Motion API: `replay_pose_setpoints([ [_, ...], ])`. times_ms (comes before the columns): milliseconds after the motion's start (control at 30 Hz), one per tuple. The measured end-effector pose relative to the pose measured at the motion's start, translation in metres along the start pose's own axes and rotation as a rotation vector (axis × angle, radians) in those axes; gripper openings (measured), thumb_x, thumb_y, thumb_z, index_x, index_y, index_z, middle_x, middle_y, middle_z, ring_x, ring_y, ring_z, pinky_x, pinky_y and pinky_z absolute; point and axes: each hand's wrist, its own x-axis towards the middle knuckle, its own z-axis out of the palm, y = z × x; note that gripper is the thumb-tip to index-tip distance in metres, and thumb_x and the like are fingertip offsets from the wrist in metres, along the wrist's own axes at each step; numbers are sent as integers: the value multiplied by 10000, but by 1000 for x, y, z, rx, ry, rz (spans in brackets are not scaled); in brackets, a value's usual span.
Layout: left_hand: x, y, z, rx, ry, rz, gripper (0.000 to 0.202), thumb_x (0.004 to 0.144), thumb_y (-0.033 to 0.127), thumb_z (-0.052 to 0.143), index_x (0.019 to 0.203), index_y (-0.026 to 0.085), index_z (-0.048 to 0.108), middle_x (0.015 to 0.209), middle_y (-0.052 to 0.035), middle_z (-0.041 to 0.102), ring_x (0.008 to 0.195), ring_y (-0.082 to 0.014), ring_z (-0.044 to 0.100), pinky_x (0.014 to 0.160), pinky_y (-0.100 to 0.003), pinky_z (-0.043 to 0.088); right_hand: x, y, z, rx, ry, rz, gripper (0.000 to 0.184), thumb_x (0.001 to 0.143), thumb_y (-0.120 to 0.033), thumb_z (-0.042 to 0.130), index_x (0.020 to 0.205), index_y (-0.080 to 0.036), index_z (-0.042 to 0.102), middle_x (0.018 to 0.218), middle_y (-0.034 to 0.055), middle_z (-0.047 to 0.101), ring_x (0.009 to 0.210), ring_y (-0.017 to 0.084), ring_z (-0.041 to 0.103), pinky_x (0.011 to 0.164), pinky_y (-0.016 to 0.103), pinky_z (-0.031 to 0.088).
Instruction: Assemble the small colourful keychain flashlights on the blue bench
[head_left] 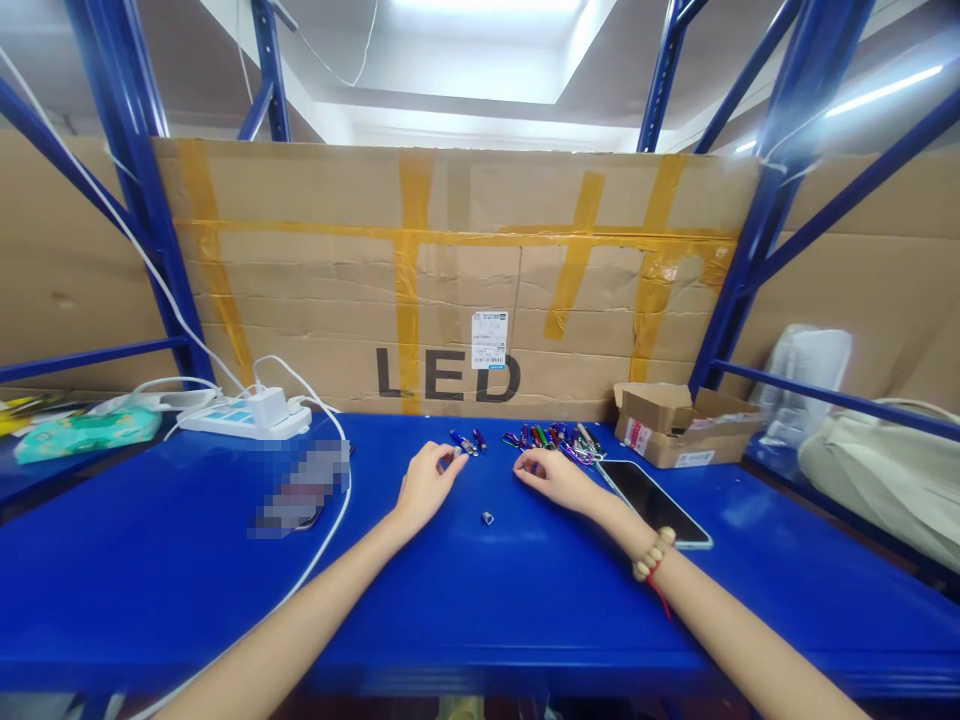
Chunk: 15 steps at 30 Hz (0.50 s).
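My left hand (429, 480) is above the middle of the blue table, thumb and fingertips pinched together around something small and pale that I cannot make out. Just beyond those fingertips lie a few small blue and purple metal tubes (463, 441). To the right, my right hand (553, 476) hovers with its fingers curled in; whatever they hold, if anything, is hidden. Behind it sits a pile of several colourful metal tubes with clips (559, 440). A small silver metal piece (487, 518) rests on the table between my forearms.
A tablet (660, 505) lies beside my right forearm, with an opened cardboard box (667, 435) behind it. On the left are a blurred dark object (304, 490), a white cable (330, 535) and a power strip (251, 415). A cardboard wall (337, 290) closes off the back.
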Motion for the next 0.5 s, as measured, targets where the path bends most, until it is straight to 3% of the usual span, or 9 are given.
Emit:
replay_pose_setpoints([
  [133, -3, 1, 3, -57, -86, 70, 301, 792, 448, 483, 724, 184, 611, 676, 6, 526, 610, -118, 506, 603, -240, 393, -4, -29, 10, 92, 136, -136, 231, 902, -249, 378, 982, -172, 581, 982, 70, 608, 863, 152, 567, 794, 300, 454],
  [233, -2, 1, 4, -20, -91, 34, 317, 805, 447, 449, 680, 180, 567, 612, 20, 503, 587, -117, 480, 578, -235, 362, -10, -50, 19, 36, 47, -243, 246, 922, -245, 346, 1012, -209, 572, 1004, 47, 580, 919, 145, 561, 832, 286, 445],
  [333, 1, -1, 5, -32, -78, -12, 309, 804, 445, 440, 684, 181, 547, 592, 27, 501, 581, -114, 478, 565, -227, 347, -15, -64, 26, -121, -86, -276, 261, 932, -285, 337, 994, -212, 580, 982, 42, 562, 835, 143, 584, 755, 267, 465],
  [500, 2, -2, 7, -78, -93, -43, 321, 791, 463, 434, 651, 185, 513, 580, 34, 496, 575, -112, 472, 582, -225, 348, -18, -77, 29, -261, -103, -280, 273, 918, -372, 376, 1003, -201, 571, 962, 51, 552, 798, 161, 595, 685, 262, 464],
])
